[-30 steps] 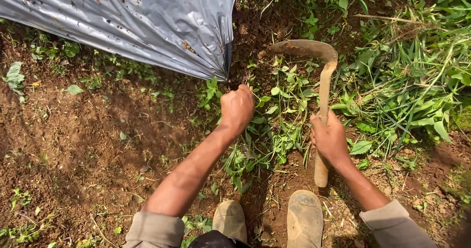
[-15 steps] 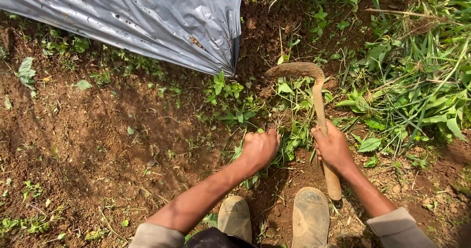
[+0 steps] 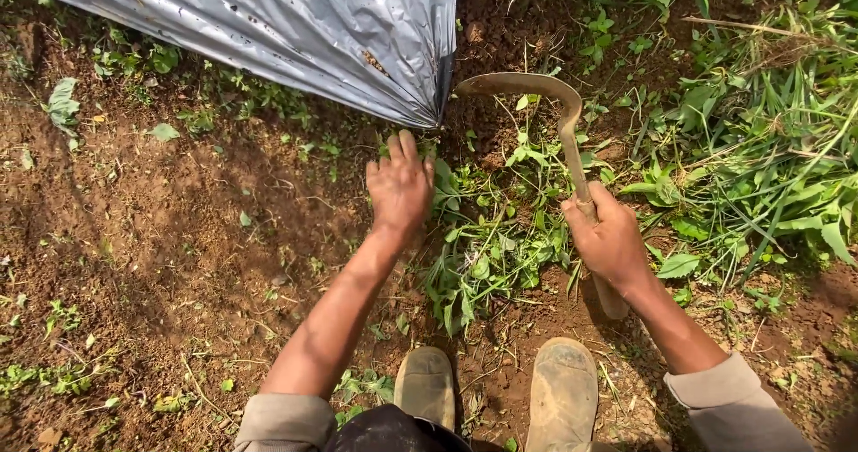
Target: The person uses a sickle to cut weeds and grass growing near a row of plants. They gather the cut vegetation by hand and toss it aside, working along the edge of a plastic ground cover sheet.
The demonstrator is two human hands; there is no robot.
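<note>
I see my left hand [image 3: 399, 186] stretched forward, palm down, fingers together and pressed onto the weeds [image 3: 483, 255] just below the corner of the plastic sheet [image 3: 268, 32]. It grips nothing I can make out; the fingertips sit among green leaves at the sheet's edge. The left forearm runs straight back toward my body, sleeve rolled at the elbow.

My right hand [image 3: 611, 242] is closed firmly round the wooden handle of the sickle [image 3: 559, 117], thumb on top, wrist bent slightly inward. The handle's butt shows below the hand. The curved blade arches left, its tip lying close to the sheet's corner, over bare soil [image 3: 161, 237].

The weeds lie between both hands. My boots [image 3: 559, 389] stand side by side below them.
</note>
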